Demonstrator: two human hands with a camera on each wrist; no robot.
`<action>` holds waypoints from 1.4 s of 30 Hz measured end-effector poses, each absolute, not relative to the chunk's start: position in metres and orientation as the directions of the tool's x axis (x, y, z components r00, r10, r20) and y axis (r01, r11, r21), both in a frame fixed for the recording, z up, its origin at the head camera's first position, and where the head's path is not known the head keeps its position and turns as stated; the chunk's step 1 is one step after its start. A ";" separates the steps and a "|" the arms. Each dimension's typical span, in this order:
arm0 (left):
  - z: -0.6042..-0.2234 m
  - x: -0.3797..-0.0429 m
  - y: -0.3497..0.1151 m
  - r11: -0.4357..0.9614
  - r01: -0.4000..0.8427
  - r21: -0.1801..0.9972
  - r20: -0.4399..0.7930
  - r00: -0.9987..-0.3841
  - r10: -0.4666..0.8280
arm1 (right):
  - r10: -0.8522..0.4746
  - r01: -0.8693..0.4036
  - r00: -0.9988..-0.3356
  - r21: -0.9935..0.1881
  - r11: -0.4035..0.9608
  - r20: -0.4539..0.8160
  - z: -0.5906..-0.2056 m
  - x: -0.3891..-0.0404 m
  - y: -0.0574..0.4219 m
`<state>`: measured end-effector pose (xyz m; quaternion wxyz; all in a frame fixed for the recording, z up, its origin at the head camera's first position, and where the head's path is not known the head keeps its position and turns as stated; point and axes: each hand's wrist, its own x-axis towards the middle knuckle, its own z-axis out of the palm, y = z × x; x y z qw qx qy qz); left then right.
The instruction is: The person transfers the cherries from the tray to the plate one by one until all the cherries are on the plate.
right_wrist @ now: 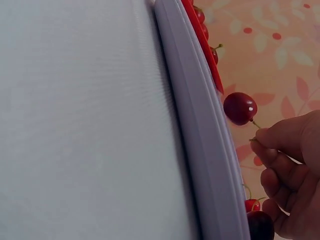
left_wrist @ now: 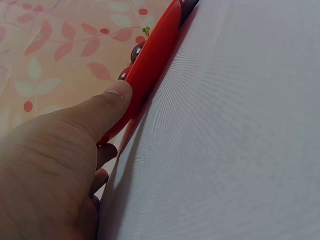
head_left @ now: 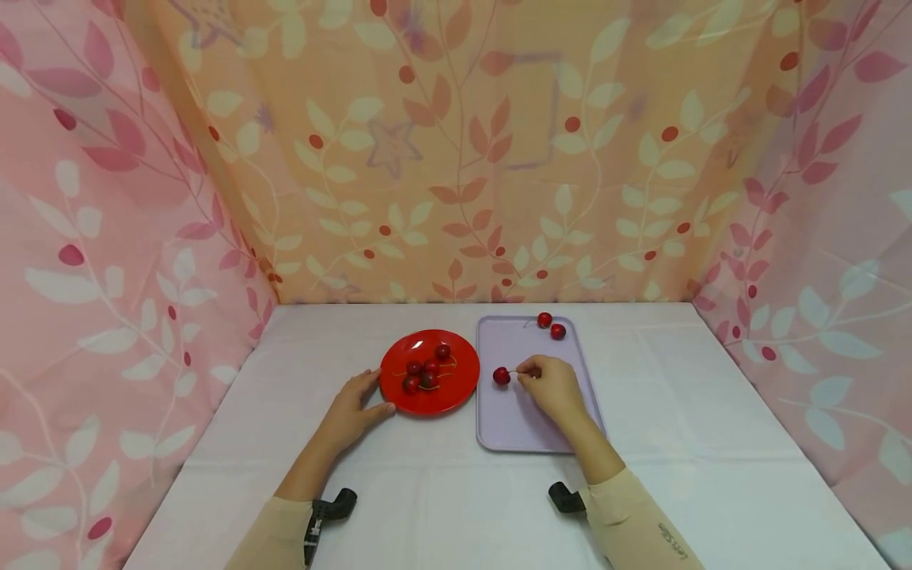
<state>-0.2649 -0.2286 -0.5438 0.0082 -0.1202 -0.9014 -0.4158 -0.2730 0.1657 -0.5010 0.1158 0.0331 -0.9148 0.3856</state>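
Observation:
My right hand (head_left: 554, 389) pinches a dark red cherry (head_left: 502, 376) by its stem between thumb and forefinger. That cherry hangs over the lilac tray (head_left: 523, 431), toward its left side; the right wrist view shows it above the tray's rim. Against the left edge of a glossy red plate (head_left: 449, 402) rests my left hand (head_left: 351, 405), its thumb and fingers spread along the rim. In the left wrist view the thumb (left_wrist: 112, 97) lies on the plate's side. Several cherries (head_left: 431, 366) with stems are clustered on the plate.
Two more cherries, one (head_left: 545, 320) beside the other (head_left: 558, 332), lie at the tray's far right corner. Plate and tray stand side by side on a white-covered table (head_left: 420, 507). Leaf-patterned curtains (head_left: 456, 158) enclose the back and both sides.

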 end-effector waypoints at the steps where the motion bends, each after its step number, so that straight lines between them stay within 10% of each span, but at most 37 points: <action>1: -0.544 -0.265 -0.229 0.628 0.225 0.745 0.116 -0.971 0.210 | 0.028 -0.151 -0.971 -0.703 0.695 0.236 -0.500 -0.273 0.165; 42: -0.545 -0.265 -0.228 0.648 0.227 0.727 0.123 -0.972 0.202 | -0.247 -0.343 -0.939 -0.710 0.614 0.240 -0.418 -0.323 0.124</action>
